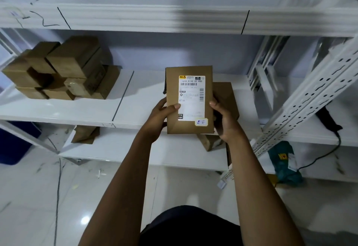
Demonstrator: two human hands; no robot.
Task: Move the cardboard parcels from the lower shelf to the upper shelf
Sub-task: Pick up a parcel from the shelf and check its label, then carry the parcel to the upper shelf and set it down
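Cardboard parcel point(189, 98) is held upright between both hands, its long axis vertical, over the middle shelf point(135, 90). The left hand point(159, 115) is pinched on its lower left edge, thumb across the face; the right hand point(224, 121) is clamped on the lower right edge. Beyond the grip and above it lies the upper shelf point(155, 18). The shipping label point(191, 96) reads "160A B748 00 PDD" and "B748".

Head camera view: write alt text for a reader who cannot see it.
Both hands, left hand and right hand, hold a labelled cardboard parcel before a white shelf. A parcel stack sits on the shelf's left.
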